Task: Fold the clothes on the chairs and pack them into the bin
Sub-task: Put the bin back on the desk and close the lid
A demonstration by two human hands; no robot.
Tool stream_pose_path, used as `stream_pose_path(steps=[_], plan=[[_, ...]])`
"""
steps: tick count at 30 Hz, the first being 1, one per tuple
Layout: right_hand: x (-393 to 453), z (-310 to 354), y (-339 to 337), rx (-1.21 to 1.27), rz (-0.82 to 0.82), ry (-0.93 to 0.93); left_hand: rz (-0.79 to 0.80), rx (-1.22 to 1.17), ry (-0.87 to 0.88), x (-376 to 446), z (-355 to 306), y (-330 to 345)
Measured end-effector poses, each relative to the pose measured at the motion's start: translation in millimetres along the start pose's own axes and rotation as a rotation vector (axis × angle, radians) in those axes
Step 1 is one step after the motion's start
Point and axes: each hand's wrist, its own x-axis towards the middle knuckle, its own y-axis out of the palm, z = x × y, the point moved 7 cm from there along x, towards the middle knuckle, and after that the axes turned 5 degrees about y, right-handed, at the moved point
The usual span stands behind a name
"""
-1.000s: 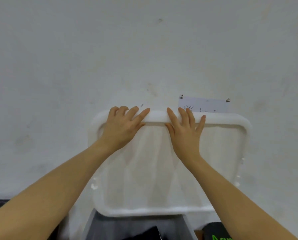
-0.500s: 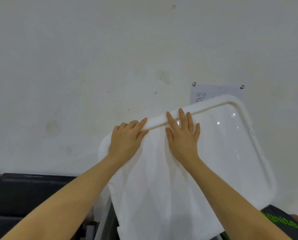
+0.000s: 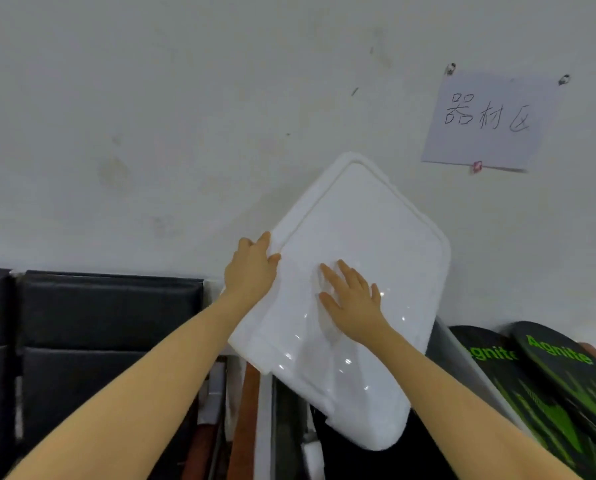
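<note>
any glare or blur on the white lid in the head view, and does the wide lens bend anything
Head view: small bright glints dot the glossy white lid, mostly near the right hand and the lid's lower part; the left hand grips its left edge; edges look slightly soft overall; the handwritten paper sign stays legible; the wide lens tilts the sign and splays the forearms.

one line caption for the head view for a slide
Left hand grips the white bin lid's edge, right hand flat on it, against the wall.
</note>
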Motion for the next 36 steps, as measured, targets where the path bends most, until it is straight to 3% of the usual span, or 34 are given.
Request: stream_pose_path(steps=[3,10,15,21,26,30,36], plan=[[-14.2,1.6,26.0,0.007,0.095,0.017,0.219,-0.056,0.005,-11.3,24.8,11.4],[-34.0,-2.3,45.0,0.090,0.114,0.062,0.221,0.036,0.022,-37.6,33.7,16.8],[-54.6,-9.0,54.1,0.074,0.188,0.034,0.373,-0.160,-0.055,-69.0,48.9,32.7],[-76.4,-10.8,42.3,0.005,0.208,-0.042,0.346,-0.129,-0.087,-108.1,67.5,44.8],[-103.5,-17.6,20.2,-0.003,0.149,-0.108,0.321,0.248,0.112,-127.5,33.3,31.5],[-138.4,-24.1,3.9,0.023,0.098,-0.243,0.401,0.271,0.336,-167.7,-16.3,29.8],[-187.9,-39.2,-1.3,-0.059,0.088,-0.336,0.452,0.321,0.428,-224.2,-43.6,40.0]])
